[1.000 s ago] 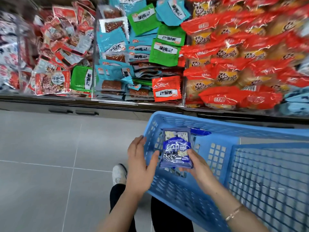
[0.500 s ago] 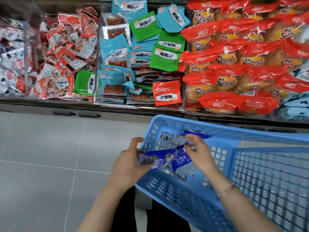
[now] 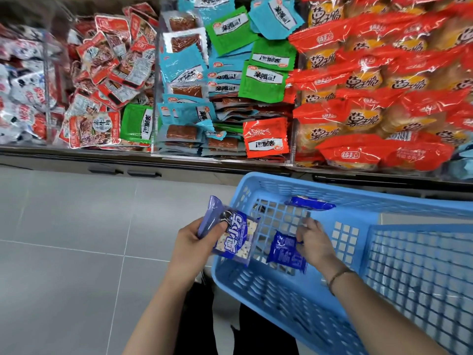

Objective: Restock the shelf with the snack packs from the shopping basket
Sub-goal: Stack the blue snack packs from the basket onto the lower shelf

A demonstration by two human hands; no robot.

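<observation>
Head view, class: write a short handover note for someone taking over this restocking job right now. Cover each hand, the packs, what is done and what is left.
Left hand: grips a purple snack pack, possibly two stacked, over the left rim of the blue basket.
Right hand: pinches a blue pack inside the basket.
A third blue pack lies against the basket's far wall.
Done: two packs are in hand; none of this kind shows on the shelf.
Left: put both held packs on the shelf, then the third.
</observation>
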